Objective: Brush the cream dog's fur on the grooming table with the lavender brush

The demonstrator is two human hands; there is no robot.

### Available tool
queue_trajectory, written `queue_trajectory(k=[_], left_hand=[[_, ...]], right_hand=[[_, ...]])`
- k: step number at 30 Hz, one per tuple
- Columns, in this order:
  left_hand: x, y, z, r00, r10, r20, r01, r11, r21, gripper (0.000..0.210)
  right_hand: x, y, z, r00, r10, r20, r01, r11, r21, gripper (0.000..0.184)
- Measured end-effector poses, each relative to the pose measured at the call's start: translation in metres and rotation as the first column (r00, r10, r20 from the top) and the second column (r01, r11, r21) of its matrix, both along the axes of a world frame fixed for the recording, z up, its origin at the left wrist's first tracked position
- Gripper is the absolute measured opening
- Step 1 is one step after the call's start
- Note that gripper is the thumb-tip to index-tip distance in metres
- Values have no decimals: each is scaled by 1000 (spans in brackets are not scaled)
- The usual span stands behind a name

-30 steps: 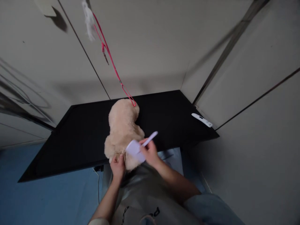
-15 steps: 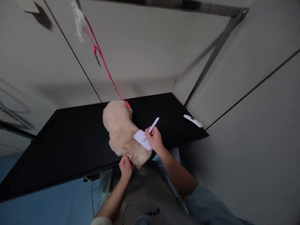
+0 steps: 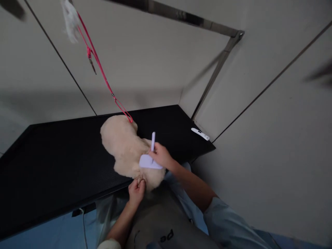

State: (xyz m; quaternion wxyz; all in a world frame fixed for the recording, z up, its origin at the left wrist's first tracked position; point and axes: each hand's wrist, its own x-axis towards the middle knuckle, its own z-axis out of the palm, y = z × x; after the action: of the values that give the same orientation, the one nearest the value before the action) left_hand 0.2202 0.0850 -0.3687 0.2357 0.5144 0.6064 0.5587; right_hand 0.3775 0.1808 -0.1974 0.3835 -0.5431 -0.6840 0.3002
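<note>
A cream-coloured, fluffy dog stands on the black grooming table, its rear end toward me. My right hand is closed round the handle of a lilac slicker brush, whose flat head lies against the fur of the dog's hindquarters. The bristles face down and are hidden. My left hand pinches a tuft of fur, apparently the tail, at the dog's rear near the table's front edge. A pink grooming loop runs down to the dog's neck; the head is out of sight.
A white hair clipper rests at the table's right end. Overhead runs a metal bar, with a brace at the right wall. White fluffy material hangs by the pink loop. Below the table's front, a pale cable hangs down.
The brush has turned so its handle points more upright, and its head has moved down and across the rump fur. The left hand keeps its pinch. The whole view has shifted.
</note>
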Motion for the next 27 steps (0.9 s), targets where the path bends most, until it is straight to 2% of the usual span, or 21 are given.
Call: queue_trajectory(k=[2, 3, 4, 6, 7, 8, 10, 11, 12, 14, 15, 16, 19, 20, 21, 23, 24, 25, 27], left_hand=[[2, 0, -1, 996, -38, -77, 45, 995, 88, 30], [3, 0, -2, 992, -53, -118, 70, 987, 144, 30], [4, 1, -3, 985, -60, -161, 92, 975, 201, 30], [8, 2, -5, 968, -57, -244, 128, 949, 287, 34], [10, 3, -6, 959, -53, -279, 145, 937, 318, 37], [12, 4, -6, 950, -50, -307, 159, 926, 342, 38], [16, 7, -8, 938, -47, -345, 179, 914, 364, 39], [18, 8, -9, 934, -45, -355, 184, 911, 369, 40], [20, 9, -10, 932, -44, -361, 187, 910, 370, 41], [24, 9, -12, 932, -41, -360, 183, 910, 372, 42], [26, 9, -12, 934, -36, -356, 179, 908, 378, 42], [27, 9, -12, 936, -30, -351, 173, 907, 384, 42], [29, 7, -10, 941, -32, -336, 164, 914, 372, 37], [29, 6, -9, 946, -40, -321, 161, 919, 360, 36], [29, 6, -8, 953, -49, -298, 156, 926, 344, 36], [29, 5, -5, 971, -61, -230, 130, 946, 298, 38], [28, 5, -4, 980, -62, -190, 112, 958, 265, 39], [28, 4, -3, 987, -63, -150, 97, 970, 224, 39], [27, 4, -1, 994, -73, -78, 83, 986, 146, 38]], right_hand=[[-2, 4, 10, 995, -86, 57, 86, 996, 15, 10], [-3, 6, 16, 994, -51, 99, 50, 999, 13, 12], [-4, 7, 21, 988, 25, 154, -24, 1000, -4, 14], [-9, 8, 30, 932, 230, 281, -205, 972, -115, 17], [-11, 9, 34, 903, 263, 340, -222, 963, -154, 17], [-13, 11, 38, 891, 225, 395, -178, 972, -152, 16], [-17, 13, 44, 884, 53, 465, -33, 998, -52, 14], [-18, 14, 46, 875, 25, 484, -24, 1000, -10, 17], [-20, 14, 48, 859, 69, 507, -78, 997, -3, 20], [-24, 15, 51, 784, 270, 559, -259, 961, -101, 24], [-26, 16, 52, 743, 336, 578, -304, 940, -155, 24], [-27, 16, 54, 728, 334, 599, -293, 941, -168, 23], [-29, 15, 58, 787, 85, 612, -101, 995, -9, 19], [-28, 13, 58, 798, 61, 600, -96, 995, 26, 20], [-27, 12, 56, 797, 102, 595, -144, 989, 23, 22], [-22, 9, 49, 768, 267, 582, -268, 960, -87, 24], [-18, 10, 46, 771, 303, 561, -271, 952, -141, 23], [-14, 10, 42, 802, 268, 534, -216, 963, -161, 21], [-5, 12, 37, 889, 59, 453, -11, 994, -108, 14]])
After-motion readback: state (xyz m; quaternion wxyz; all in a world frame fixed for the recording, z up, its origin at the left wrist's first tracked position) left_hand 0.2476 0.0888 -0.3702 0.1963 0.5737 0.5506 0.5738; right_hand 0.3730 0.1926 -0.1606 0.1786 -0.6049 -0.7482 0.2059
